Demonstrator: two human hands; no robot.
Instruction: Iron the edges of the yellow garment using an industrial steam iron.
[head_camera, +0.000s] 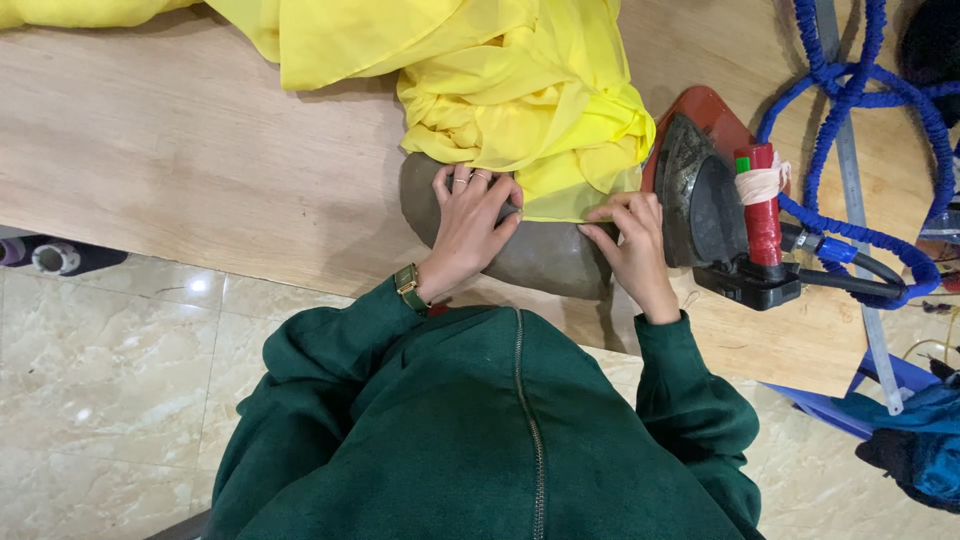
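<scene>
**Hands pressing yellow cloth on a pressing pad**

Here my left hand (470, 222) lies flat, fingers together, on the edge of the yellow fabric (520, 110) where it drapes over the grey pressing pad (540, 258). My right hand (632, 252), at three o'clock of the left, pinches the fabric's hem with its fingertips. The iron (705, 205) sits on its red rest (712, 108) just beyond, at three o'clock of my right hand; a blue hose (850, 95) coils at one o'clock. All rest on the wooden table (180, 150). No containers show.
</scene>
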